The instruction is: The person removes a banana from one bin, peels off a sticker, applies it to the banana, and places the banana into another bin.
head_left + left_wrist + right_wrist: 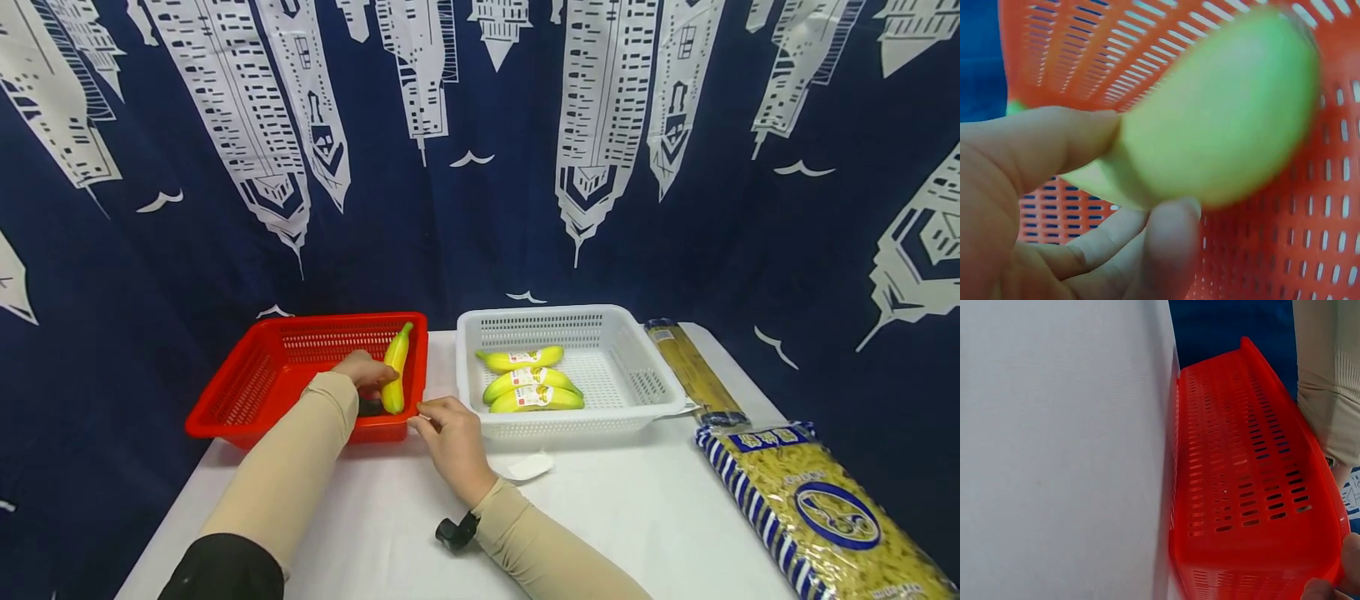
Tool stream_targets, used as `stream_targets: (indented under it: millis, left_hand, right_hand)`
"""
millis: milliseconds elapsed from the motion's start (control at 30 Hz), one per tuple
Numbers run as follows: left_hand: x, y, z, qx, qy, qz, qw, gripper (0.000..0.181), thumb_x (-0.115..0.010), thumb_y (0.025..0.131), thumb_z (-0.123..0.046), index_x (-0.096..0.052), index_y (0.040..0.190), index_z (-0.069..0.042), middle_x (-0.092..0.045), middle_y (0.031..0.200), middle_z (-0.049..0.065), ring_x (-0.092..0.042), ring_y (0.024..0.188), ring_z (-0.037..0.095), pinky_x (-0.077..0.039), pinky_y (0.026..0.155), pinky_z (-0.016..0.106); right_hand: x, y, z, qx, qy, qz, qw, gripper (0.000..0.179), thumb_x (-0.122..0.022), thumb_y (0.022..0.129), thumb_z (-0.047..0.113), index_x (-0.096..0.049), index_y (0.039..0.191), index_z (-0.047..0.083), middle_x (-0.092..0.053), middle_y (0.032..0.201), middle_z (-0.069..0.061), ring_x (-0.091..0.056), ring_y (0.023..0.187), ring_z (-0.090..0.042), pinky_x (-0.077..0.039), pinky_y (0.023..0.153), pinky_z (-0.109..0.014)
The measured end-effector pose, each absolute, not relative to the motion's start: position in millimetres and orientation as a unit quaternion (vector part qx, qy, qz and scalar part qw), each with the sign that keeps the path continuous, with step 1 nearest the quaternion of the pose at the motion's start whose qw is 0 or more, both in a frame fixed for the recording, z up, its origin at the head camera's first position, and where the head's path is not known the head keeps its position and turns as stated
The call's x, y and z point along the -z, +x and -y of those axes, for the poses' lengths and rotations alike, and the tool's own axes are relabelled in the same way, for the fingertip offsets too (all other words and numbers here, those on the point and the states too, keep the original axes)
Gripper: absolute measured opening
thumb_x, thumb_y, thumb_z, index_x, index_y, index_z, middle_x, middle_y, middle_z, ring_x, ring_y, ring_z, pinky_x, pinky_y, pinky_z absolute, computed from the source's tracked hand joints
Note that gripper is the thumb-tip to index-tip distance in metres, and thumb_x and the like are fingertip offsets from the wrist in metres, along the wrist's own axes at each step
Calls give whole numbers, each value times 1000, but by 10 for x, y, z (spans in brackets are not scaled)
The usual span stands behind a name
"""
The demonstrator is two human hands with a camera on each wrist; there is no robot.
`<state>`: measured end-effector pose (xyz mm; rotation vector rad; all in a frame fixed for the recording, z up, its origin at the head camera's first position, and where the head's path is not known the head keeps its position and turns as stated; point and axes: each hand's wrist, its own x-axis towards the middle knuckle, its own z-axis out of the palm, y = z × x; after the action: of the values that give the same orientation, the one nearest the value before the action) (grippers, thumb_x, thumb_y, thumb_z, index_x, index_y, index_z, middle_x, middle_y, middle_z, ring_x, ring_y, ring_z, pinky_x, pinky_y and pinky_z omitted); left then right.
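Observation:
My left hand reaches over the red basket and holds a yellow banana near its right wall. In the left wrist view, the thumb and fingers grip the banana around its narrower part, with the perforated wall close behind. My right hand is at the basket's front right corner, thumb and fingertips pinching the rim. The right wrist view shows those fingertips at the rim corner of the red basket. Three labelled bananas lie in the white basket to the right.
A crumpled white scrap lies in front of the white basket. Along the table's right side are a long pack of dry noodles and a big bag of pasta. A dark blue curtain hangs behind the white table.

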<state>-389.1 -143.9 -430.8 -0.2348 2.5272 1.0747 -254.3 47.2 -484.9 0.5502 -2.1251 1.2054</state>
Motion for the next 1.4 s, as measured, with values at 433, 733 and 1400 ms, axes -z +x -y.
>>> stream_targets:
  millis: [433,733,1400]
  left_hand:
    - [3839,-3634,1504,-375,12,-927,24,44,-71,94,-32,-68,116,6,-74,102,17,-72,79,23,-58,70,31]
    - [3761,-2695,1364,-560,98,-820,-63,49,-77,93,-37,-63,130,-7,-72,115,14,-69,80,24,-59,71,35]
    - [4833,-2019,1091,-355,303,-870,-160,39,-88,80,-26,-77,117,-23,-61,88,-16,-45,56,-6,-41,50,17]
  right_hand:
    - [4906,-2561,-560,-441,193,815,321,22,-88,81,11,-82,100,2,-73,91,-6,-70,78,-16,-56,67,-19]
    - [4720,-2539,-770,-514,206,774,308,10,-76,94,13,-79,90,5,-72,79,-5,-65,61,-10,-54,55,-21]
    - [4494,-2021,-1761,-536,349,748,179,12,-75,91,-2,-75,91,10,-72,80,-4,-61,63,-6,-53,54,-24]
